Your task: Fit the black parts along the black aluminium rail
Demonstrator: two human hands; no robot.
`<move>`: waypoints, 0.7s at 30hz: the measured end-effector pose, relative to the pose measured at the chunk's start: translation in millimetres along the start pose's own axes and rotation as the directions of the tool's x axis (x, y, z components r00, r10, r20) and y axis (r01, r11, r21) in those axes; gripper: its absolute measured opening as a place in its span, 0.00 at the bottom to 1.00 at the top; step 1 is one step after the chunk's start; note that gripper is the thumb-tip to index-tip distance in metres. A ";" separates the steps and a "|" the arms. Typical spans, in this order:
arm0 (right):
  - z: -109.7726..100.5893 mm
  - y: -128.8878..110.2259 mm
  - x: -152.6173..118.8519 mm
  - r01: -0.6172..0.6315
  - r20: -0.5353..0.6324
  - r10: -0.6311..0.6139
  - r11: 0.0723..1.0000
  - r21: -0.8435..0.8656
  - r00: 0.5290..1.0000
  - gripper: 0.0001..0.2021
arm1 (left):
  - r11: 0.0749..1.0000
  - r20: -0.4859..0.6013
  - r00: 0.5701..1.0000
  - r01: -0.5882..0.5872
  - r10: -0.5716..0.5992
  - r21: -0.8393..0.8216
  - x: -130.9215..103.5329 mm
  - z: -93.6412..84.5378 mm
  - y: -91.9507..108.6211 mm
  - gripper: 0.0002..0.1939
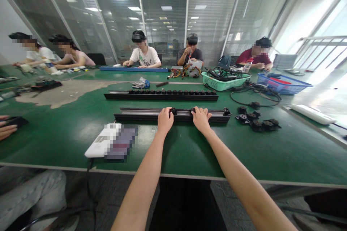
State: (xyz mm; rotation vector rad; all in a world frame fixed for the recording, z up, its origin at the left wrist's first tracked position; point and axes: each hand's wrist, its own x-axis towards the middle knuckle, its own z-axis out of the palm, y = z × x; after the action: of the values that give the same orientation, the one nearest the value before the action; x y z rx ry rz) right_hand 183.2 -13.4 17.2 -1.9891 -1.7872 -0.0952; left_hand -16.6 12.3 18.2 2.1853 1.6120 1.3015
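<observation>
A long black channel rail (138,116) with a pale inner groove lies crosswise on the green table in front of me. My left hand (165,119) is closed at the middle of the rail, its fingers on a small round black part (173,110) in the groove. Further right, my right hand (201,118) pinches another small black part (192,110) in the same groove, partly hidden by the fingers. One more black piece (226,111) sits at the rail's right end. Behind lies a second black rail (159,97), with a row of several such black parts along it.
Loose black parts (264,125) lie right of the rail, near a black cable (235,101). A green basket (225,83) and a blue basket (284,83) stand beyond. A white device (101,142) is at front left. Several people sit around the table; another person's hand (7,128) shows at left.
</observation>
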 end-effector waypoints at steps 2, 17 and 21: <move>-0.1 0.3 -0.1 0.004 -0.003 -0.004 1.000 -0.002 1.000 0.19 | 1.000 0.002 1.000 0.002 -0.003 0.003 0.2 0.1 0.1 0.14; 0.3 1.3 0.0 0.003 -0.019 -0.004 1.000 -0.024 1.000 0.18 | 1.000 0.001 1.000 -0.001 0.001 -0.011 -0.5 -0.5 -0.1 0.14; -0.2 2.2 -0.5 0.001 -0.023 -0.001 1.000 -0.029 1.000 0.18 | 1.000 0.001 1.000 0.001 -0.001 -0.015 -0.3 -0.3 -0.3 0.14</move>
State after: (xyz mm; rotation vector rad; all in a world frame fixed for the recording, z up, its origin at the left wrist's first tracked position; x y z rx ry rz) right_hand 185.3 -14.1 16.6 -1.9993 -1.7819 -0.1454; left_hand -17.1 12.0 18.0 2.1758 1.5980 1.3070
